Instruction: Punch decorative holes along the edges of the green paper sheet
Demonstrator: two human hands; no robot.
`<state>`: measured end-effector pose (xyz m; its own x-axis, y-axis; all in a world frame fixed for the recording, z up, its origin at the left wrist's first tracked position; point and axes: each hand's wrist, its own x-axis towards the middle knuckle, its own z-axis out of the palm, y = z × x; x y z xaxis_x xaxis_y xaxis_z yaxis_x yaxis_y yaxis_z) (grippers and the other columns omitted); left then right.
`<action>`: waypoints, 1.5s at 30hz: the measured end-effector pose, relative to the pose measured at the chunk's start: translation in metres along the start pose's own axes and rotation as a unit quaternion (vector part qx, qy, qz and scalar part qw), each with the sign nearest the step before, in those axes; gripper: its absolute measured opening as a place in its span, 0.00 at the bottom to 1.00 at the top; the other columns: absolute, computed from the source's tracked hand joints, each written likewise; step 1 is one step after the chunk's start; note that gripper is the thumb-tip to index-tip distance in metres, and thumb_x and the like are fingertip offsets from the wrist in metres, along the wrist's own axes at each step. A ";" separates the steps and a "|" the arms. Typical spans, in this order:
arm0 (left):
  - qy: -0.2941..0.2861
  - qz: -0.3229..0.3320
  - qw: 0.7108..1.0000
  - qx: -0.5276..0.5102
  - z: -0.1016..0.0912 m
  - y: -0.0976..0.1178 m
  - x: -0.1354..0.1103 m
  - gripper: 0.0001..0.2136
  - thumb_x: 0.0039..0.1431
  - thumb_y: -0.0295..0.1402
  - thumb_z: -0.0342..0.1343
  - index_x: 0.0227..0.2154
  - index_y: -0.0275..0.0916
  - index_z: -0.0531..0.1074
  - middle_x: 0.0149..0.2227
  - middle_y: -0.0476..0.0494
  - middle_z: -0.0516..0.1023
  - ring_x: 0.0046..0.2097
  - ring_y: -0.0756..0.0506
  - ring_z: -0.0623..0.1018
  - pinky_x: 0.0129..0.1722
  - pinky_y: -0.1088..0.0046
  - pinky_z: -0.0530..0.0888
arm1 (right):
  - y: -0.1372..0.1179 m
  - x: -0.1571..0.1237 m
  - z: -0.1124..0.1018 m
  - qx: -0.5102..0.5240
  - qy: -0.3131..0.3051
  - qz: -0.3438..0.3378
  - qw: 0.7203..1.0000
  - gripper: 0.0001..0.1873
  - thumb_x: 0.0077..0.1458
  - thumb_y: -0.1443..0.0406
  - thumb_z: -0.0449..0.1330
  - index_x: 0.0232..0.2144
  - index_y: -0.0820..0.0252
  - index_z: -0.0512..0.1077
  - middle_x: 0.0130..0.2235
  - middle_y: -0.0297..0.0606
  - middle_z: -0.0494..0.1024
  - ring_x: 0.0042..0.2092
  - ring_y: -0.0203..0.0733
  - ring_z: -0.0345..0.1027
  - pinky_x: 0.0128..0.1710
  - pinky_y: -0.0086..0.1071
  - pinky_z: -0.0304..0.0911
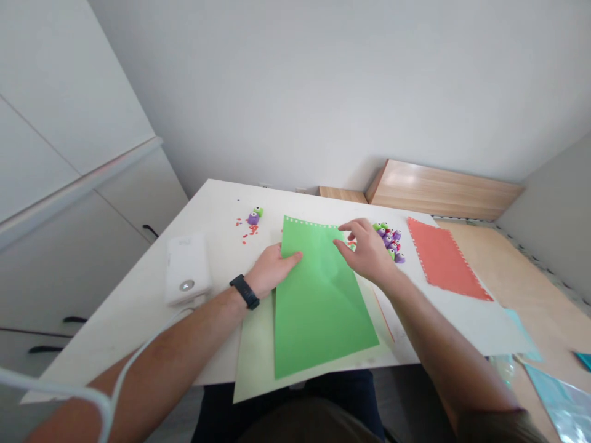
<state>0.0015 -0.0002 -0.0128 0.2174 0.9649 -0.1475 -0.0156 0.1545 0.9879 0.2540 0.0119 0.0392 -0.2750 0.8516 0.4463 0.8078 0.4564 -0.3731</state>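
Note:
A green sheet of paper (323, 295) lies tilted in front of me, a row of small cut-outs along its far edge. My left hand (272, 267) grips its left edge, thumb on top and the other fingers hidden beneath. Close to the far right corner is my right hand (369, 249), its thumb and fingers apart with nothing visible between them. Beyond my left hand sit a purple and a green figure with an eye (253, 216), among small red paper bits (253, 230). A pile of similar purple, green and red pieces (390, 240) stands just past my right hand.
A red sheet with notched edges (446, 258) lies at the right of the white table (221, 246). Under the green sheet is a pale sheet (256, 369). On the left stands a white box-shaped device (187, 264); its white cable (133, 363) crosses over my left forearm.

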 end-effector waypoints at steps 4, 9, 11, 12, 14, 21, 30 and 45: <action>-0.003 0.004 1.000 0.010 -0.002 -0.004 0.002 0.24 0.57 0.48 0.68 0.50 0.36 0.82 0.49 0.35 0.87 0.49 0.31 0.86 0.50 0.55 0.81 | -0.042 0.058 0.027 0.026 -0.027 -0.064 0.997 0.13 0.64 0.63 0.64 0.50 0.61 0.75 0.51 0.47 0.75 0.47 0.48 0.73 0.52 0.41 0.68; 0.012 0.006 0.999 0.049 -0.004 -0.006 0.005 0.18 0.56 0.47 0.67 0.42 0.38 0.83 0.45 0.37 0.88 0.47 0.31 0.86 0.48 0.55 0.81 | -0.080 0.125 0.074 -0.040 -0.130 -0.114 0.984 0.18 0.63 0.66 0.65 0.55 0.60 0.74 0.54 0.50 0.75 0.56 0.54 0.68 0.60 0.46 0.62; 0.018 0.011 0.998 0.066 -0.005 -0.006 0.006 0.16 0.56 0.45 0.66 0.40 0.39 0.83 0.44 0.37 0.88 0.48 0.30 0.86 0.48 0.55 0.81 | -0.091 0.143 0.093 -0.067 -0.193 -0.139 0.969 0.20 0.63 0.66 0.65 0.57 0.58 0.74 0.57 0.51 0.73 0.58 0.56 0.66 0.60 0.48 0.61; 0.021 0.014 0.997 0.073 -0.005 -0.005 0.006 0.15 0.56 0.44 0.66 0.40 0.39 0.83 0.44 0.37 0.88 0.48 0.30 0.85 0.49 0.55 0.80 | -0.096 0.150 0.103 -0.083 -0.216 -0.149 0.961 0.22 0.63 0.67 0.64 0.59 0.57 0.74 0.58 0.52 0.73 0.59 0.58 0.66 0.59 0.50 0.62; 0.027 0.018 0.996 0.086 -0.005 -0.005 0.006 0.15 0.56 0.44 0.66 0.40 0.40 0.84 0.43 0.38 0.88 0.48 0.31 0.85 0.48 0.55 0.80 | -0.102 0.160 0.119 -0.114 -0.246 -0.163 0.949 0.24 0.63 0.67 0.62 0.61 0.53 0.74 0.59 0.53 0.71 0.59 0.62 0.65 0.57 0.52 0.63; 0.049 0.030 0.992 0.113 -0.007 -0.006 0.005 0.12 0.55 0.42 0.66 0.38 0.41 0.84 0.40 0.41 0.88 0.46 0.32 0.85 0.47 0.59 0.79 | -0.108 0.173 0.152 -0.189 -0.254 -0.201 0.927 0.20 0.65 0.68 0.57 0.56 0.50 0.78 0.57 0.53 0.72 0.59 0.63 0.63 0.55 0.54 0.64; 0.039 0.042 0.991 0.124 -0.007 -0.006 0.007 0.14 0.57 0.42 0.64 0.42 0.40 0.84 0.45 0.41 0.88 0.51 0.31 0.84 0.52 0.57 0.78 | -0.102 0.166 0.153 -0.177 -0.217 -0.217 0.935 0.14 0.66 0.69 0.56 0.50 0.63 0.76 0.55 0.57 0.74 0.58 0.60 0.63 0.55 0.49 0.63; 0.021 0.025 0.997 0.066 -0.005 -0.010 0.007 0.19 0.58 0.45 0.65 0.47 0.39 0.84 0.49 0.36 0.87 0.49 0.32 0.86 0.50 0.55 0.81 | -0.016 0.081 0.036 0.224 -0.006 0.035 0.974 0.28 0.58 0.56 0.65 0.59 0.57 0.70 0.41 0.36 0.81 0.37 0.39 0.72 0.40 0.34 0.69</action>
<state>-0.0019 0.0060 -0.0235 0.1776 0.9793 -0.0969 0.1041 0.0792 0.9914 0.1999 0.0827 0.0517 -0.2349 0.8866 0.3985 0.5169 0.4612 -0.7212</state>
